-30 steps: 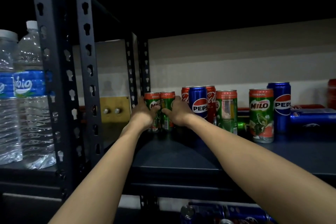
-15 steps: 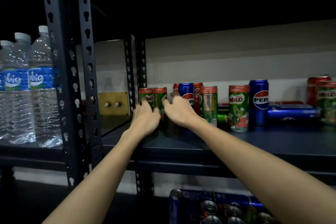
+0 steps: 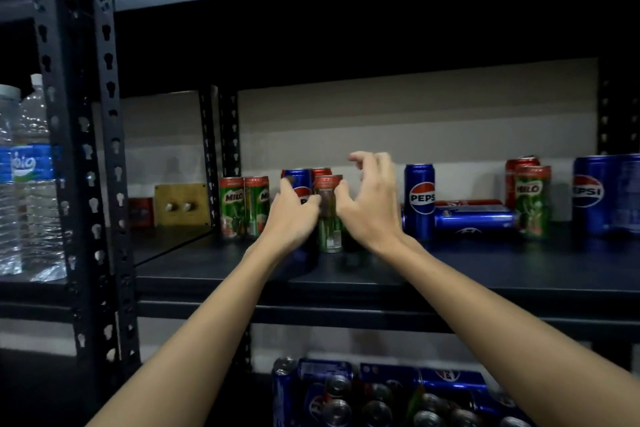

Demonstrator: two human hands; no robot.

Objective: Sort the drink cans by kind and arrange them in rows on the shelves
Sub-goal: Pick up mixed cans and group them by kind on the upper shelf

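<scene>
My hands have left the two Milo cans (image 3: 244, 206) parked at the shelf's (image 3: 450, 274) left end and moved right: left hand (image 3: 294, 215) touches a third Milo can (image 3: 328, 215), fingers loosely curled; right hand (image 3: 369, 204) hovers spread, empty. Most sorting remains, I judge: Pepsi cans (image 3: 419, 201) and Milo stand mixed, one Pepsi (image 3: 474, 217) lies flat.

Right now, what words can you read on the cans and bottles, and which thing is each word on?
"MILO": green can at the shelf's left end.
"MILO", edge cut off: green can beside it.
"PEPSI": upright blue can.
"MILO": green can at right.
"PEPSI", first letter cut off: big blue can at far right.
Partly hidden, unclear: water bottle label.
Too blurred: the green can between the hands, the lying blue can.
</scene>
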